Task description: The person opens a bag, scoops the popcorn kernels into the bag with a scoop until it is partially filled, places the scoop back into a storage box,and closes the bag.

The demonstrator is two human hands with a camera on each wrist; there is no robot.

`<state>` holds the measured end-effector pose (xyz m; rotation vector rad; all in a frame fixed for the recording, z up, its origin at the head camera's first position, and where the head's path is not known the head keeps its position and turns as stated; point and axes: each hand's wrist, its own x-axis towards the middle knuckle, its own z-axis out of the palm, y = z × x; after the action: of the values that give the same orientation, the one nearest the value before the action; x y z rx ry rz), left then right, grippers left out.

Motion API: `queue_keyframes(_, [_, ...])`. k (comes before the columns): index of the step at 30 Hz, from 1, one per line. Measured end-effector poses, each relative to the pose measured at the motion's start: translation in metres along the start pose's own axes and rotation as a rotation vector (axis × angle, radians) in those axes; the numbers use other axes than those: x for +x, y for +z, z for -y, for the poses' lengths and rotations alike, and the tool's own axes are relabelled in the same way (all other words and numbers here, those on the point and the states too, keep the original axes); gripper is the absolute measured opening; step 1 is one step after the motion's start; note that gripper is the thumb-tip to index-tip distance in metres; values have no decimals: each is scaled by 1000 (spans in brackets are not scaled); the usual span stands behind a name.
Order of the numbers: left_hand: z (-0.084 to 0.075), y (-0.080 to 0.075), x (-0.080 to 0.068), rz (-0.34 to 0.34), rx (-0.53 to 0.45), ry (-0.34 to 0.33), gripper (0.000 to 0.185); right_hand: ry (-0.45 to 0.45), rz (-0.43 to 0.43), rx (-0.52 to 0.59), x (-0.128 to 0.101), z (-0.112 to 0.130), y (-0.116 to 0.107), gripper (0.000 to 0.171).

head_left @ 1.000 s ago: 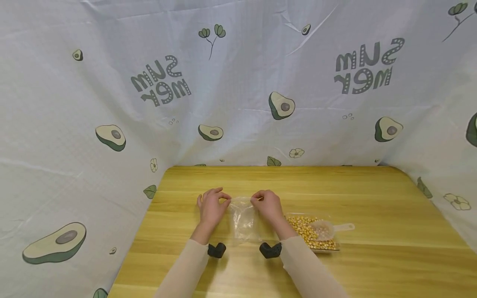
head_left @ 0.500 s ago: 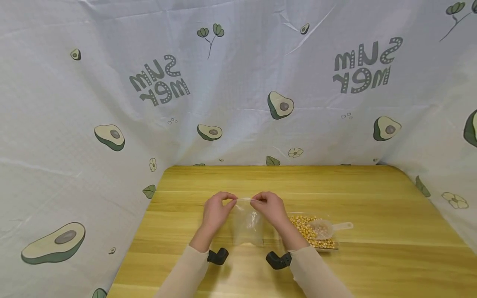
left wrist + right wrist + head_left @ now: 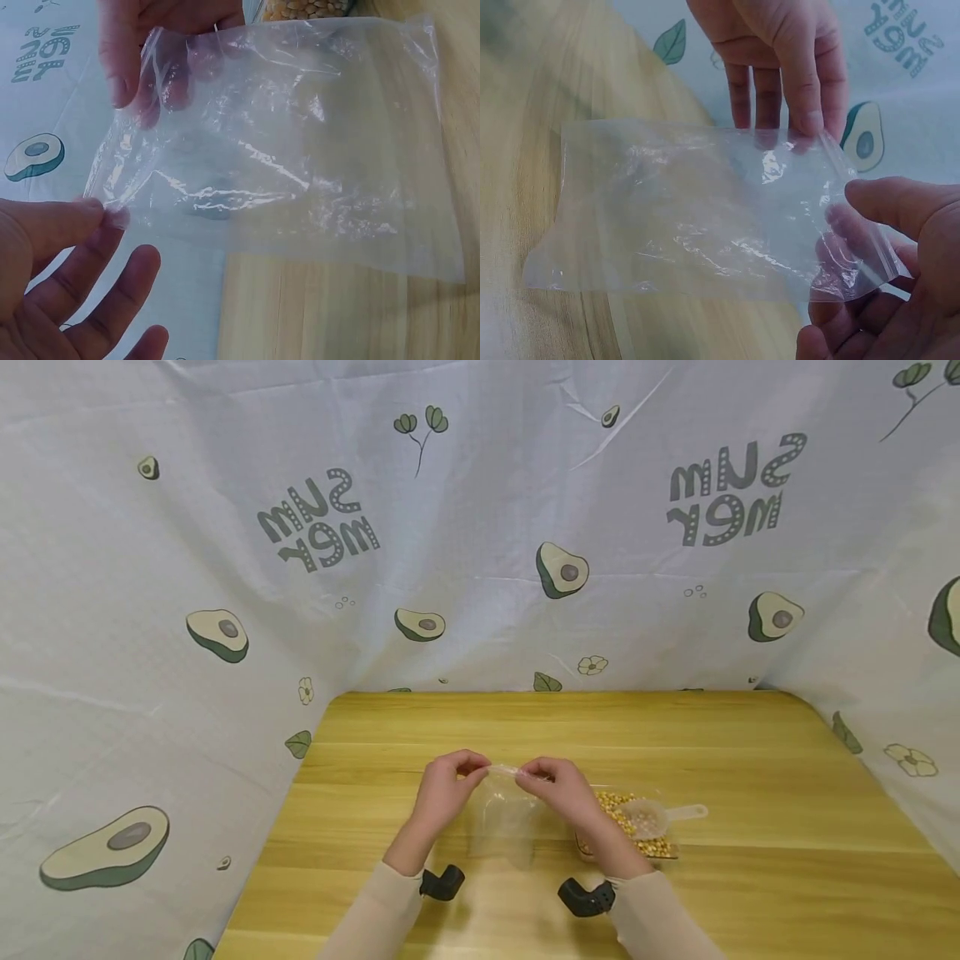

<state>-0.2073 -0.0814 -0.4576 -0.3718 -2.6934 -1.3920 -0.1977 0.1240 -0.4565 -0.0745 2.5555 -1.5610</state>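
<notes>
A pale cloth backdrop (image 3: 480, 527) printed with avocados and grey lettering hangs behind and beside a yellow wooden table (image 3: 750, 760). Above the table's near middle, both hands hold up a small clear plastic zip bag (image 3: 510, 814), which hangs from its top edge with its lower part close over the wood; whether it touches the table is hard to tell. The left hand (image 3: 444, 789) pinches one corner of the bag's mouth between thumb and forefinger, the other fingers loosely spread in the left wrist view. The right hand (image 3: 564, 789) pinches the other end of the mouth in the same way, thumb on the near side and fingers behind the film. Just to the right of the bag lies a clear shallow tray of yellow corn kernels (image 3: 630, 833), with a translucent plastic scoop (image 3: 660, 817) resting on the kernels.
</notes>
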Motion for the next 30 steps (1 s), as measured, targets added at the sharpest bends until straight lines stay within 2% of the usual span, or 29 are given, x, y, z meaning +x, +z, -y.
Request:
queue_keyframes(6, [-2,1,0,22,-15,41,11,20,93,78,-5,0,-8,30])
queue_keyframes(12, [-3,1,1,22,-33,71,15,6,143,137,-6,1,-13,30])
queue_keyframes(21, [-7,1,-1,4,-85,78,21,-9,213,157,-6,-3,-16,30])
queue_keyframes(25, [-7,5,-5,-47,-76,97,23,-24,209,164,-8,-2,-17,32])
queue_keyframes(30, [-11,12,-10,-145,-65,118,24,8,134,169,-11,0,-17,31])
